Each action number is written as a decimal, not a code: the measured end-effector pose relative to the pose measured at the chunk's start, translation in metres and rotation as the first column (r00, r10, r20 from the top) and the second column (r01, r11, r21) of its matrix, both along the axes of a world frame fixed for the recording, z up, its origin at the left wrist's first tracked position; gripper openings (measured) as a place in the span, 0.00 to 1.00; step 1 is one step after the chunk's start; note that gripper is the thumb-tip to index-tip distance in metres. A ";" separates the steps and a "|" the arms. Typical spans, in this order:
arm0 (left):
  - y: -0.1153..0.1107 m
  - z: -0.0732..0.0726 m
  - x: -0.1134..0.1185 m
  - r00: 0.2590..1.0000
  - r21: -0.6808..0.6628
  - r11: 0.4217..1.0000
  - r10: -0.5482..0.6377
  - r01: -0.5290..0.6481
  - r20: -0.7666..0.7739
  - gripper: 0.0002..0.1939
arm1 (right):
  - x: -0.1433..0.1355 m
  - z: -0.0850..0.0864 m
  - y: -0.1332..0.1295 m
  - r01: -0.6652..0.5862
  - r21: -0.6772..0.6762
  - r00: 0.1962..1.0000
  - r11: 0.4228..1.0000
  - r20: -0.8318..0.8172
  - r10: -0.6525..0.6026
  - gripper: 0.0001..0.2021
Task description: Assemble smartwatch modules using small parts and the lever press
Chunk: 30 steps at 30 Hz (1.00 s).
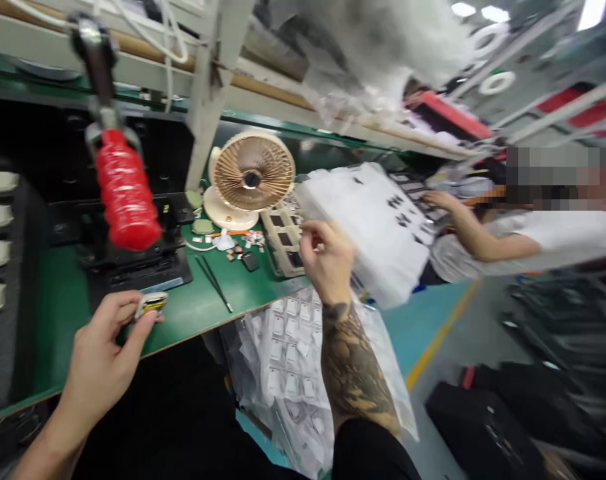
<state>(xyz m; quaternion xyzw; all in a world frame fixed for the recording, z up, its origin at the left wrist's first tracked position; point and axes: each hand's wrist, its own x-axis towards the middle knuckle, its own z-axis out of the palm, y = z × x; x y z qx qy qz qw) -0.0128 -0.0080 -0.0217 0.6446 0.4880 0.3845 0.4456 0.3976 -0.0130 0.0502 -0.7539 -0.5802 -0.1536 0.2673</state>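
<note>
Between thumb and fingers, my left hand (107, 340) pinches a small pale device housing (153, 301) with a yellow part showing inside. It is held over the front edge of the green table (203, 293). My right hand (329, 257) has its fingers curled together; anything in them is too small or blurred to tell. That hand is beside a compartment box (283, 247) with dark pieces in it and a white sheet (373, 227) bearing small black pieces. Black tweezers (213, 283) lie on the table between my hands.
A red-handled lever press (125, 193) stands at left, beside a dark tray (20, 280) of pale housings. A small fan (253, 173) is behind scattered parts (240, 250). Bagged parts (293, 347) hang below the table edge. Another person's arm (483, 240) reaches in at right.
</note>
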 end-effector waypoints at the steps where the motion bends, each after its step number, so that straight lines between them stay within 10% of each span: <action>1: 0.000 0.003 0.000 1.000 0.012 1.000 -0.029 0.029 0.000 0.13 | -0.019 -0.004 -0.001 -0.128 0.141 0.988 0.982 -0.062 0.138 0.10; 6: 0.006 0.015 0.005 0.995 0.184 0.979 -0.083 0.093 -0.064 0.06 | -0.122 -0.024 -0.005 -0.455 0.425 0.776 0.783 -0.242 0.583 0.12; 12: 0.007 0.018 0.007 0.991 0.211 0.969 -0.133 0.126 0.019 0.08 | -0.188 -0.031 -0.001 -0.620 0.345 0.457 0.704 -0.571 0.682 0.08; 21: 0.007 0.022 0.004 0.985 0.135 0.976 -0.172 0.174 -0.023 0.06 | -0.188 -0.036 0.004 -0.833 0.158 0.457 0.530 -0.344 0.820 0.17; 30: 0.009 0.022 -0.002 0.979 0.158 0.968 -0.180 0.193 -0.094 0.10 | -0.197 -0.053 -0.002 -0.828 0.132 0.541 0.545 -0.073 0.838 0.20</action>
